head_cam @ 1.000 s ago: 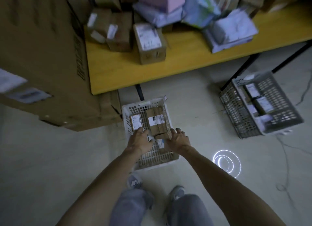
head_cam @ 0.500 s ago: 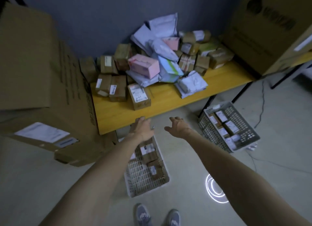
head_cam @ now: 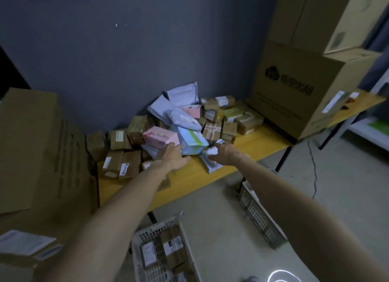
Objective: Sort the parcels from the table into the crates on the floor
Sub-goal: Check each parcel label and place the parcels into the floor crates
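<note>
Both hands had risen from above the white crate to the heap of parcels on the yellow table. Two crates stood on the floor, the white one holding several brown parcels, a grey crate to its right. Two pink boxes lay in the heap, the front pink box and the rear pink box. The left hand, fingers straight, touched a blue-green packet. The right hand, slightly apart, rested on a crumpled white bag, its grip too blurred to tell
</note>
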